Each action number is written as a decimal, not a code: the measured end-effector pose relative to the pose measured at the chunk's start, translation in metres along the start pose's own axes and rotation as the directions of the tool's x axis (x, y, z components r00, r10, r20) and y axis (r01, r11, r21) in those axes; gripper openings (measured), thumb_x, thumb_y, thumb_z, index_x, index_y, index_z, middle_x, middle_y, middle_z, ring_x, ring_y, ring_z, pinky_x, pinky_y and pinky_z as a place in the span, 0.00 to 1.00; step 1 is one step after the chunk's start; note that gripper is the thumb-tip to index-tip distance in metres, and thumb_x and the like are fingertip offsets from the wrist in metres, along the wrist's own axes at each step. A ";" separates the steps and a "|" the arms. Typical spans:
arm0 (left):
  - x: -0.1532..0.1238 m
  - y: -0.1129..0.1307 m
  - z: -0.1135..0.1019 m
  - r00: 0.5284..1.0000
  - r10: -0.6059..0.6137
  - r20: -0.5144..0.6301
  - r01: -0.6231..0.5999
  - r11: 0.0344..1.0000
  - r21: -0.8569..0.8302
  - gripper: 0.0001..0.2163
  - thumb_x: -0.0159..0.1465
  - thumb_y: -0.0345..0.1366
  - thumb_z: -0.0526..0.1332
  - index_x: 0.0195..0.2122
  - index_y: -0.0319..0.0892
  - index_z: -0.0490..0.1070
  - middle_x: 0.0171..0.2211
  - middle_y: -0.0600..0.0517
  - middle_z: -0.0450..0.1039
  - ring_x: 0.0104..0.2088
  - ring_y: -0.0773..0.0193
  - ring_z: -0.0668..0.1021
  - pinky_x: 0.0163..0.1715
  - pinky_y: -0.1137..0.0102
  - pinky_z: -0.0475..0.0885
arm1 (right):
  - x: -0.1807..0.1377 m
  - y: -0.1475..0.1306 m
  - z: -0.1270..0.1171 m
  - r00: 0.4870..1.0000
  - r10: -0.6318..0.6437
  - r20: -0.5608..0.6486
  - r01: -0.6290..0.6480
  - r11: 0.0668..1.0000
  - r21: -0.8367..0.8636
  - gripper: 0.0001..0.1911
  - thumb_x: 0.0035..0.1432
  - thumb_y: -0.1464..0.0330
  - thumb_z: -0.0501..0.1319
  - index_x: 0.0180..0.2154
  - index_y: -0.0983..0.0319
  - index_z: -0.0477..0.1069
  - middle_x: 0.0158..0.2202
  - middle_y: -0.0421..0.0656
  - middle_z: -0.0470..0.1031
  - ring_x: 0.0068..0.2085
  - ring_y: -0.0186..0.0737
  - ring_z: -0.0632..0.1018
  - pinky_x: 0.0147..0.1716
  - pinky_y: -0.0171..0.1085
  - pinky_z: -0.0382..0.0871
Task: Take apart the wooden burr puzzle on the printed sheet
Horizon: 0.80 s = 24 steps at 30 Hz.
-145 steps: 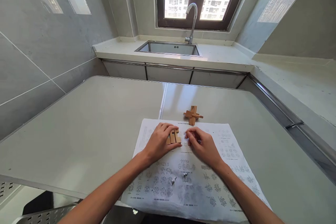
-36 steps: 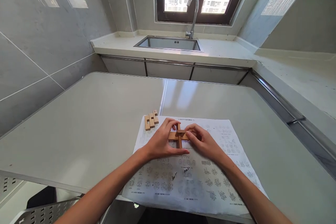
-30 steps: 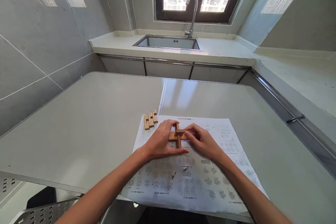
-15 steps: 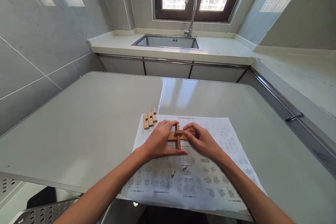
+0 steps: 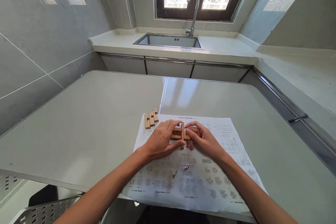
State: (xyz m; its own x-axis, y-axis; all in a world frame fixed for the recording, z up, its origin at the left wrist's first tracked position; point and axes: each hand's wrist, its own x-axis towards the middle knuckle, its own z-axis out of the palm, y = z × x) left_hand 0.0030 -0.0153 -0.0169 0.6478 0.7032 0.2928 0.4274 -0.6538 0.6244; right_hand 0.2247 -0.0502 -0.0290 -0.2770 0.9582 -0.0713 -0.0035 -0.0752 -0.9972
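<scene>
Several brown wooden puzzle pieces (image 5: pixel 182 133) form a cross over the middle of a printed sheet (image 5: pixel 194 189). My left hand (image 5: pixel 160 140) is closed on them from the left, index finger near the far end of the lengthwise stick and thumb near its close end. My right hand (image 5: pixel 206 140) has its fingers curled round the right end of the crosswise piece, which they partly cover. Left of the cross, a notched block shows beside the stick. Lighter notched wooden blocks (image 5: pixel 151 119) lie side by side at the sheet's far left corner, apart from both hands.
The sheet, covered in small diagrams, lies on a pale table (image 5: pixel 86 122) with a seam (image 5: pixel 163 94) running away from me. Beyond stands a counter with a sink (image 5: pixel 168 41) and a tap (image 5: pixel 194 10) under a window. A perforated chair (image 5: pixel 44 213) is at lower left.
The small crosswise block atop the stick now sits left of it. My left thumb has drawn in to the stick, and my right fingers have moved lower around the crosswise piece's right end.
</scene>
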 end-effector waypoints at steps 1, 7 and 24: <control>0.000 0.000 0.000 1.000 -0.015 -0.018 0.015 1.000 -0.001 0.25 0.72 0.55 0.59 0.62 0.44 0.66 0.55 0.41 0.77 0.54 0.47 0.79 0.55 0.55 0.71 | 0.000 0.000 0.000 1.000 0.003 -0.012 -0.003 1.000 0.006 0.22 0.67 0.47 0.63 0.47 0.58 0.67 0.22 0.36 0.76 0.23 0.37 0.75 0.28 0.38 0.69; 0.000 0.001 0.004 0.991 -0.088 -0.097 0.090 0.996 0.022 0.11 0.77 0.43 0.53 0.45 0.42 0.70 0.38 0.47 0.79 0.38 0.56 0.79 0.42 0.62 0.71 | 0.000 0.009 0.000 0.981 -0.079 -0.178 0.051 0.986 -0.156 0.23 0.67 0.47 0.63 0.51 0.58 0.69 0.38 0.43 0.79 0.31 0.39 0.78 0.34 0.41 0.75; 0.004 0.003 -0.002 0.984 -0.077 -0.159 0.058 0.991 -0.118 0.09 0.76 0.41 0.55 0.46 0.43 0.71 0.43 0.46 0.76 0.43 0.57 0.77 0.46 0.62 0.71 | -0.002 0.009 -0.007 0.961 -0.252 -0.118 0.197 0.916 -0.348 0.42 0.54 0.58 0.76 0.66 0.53 0.61 0.66 0.51 0.70 0.57 0.52 0.77 0.62 0.55 0.70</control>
State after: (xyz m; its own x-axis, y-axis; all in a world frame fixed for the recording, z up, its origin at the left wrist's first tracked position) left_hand 0.0055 -0.0138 -0.0129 0.5047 0.7869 0.3551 0.3869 -0.5739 0.7217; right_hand 0.2315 -0.0509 -0.0382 -0.1523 0.9719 0.1795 0.2765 0.2162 -0.9364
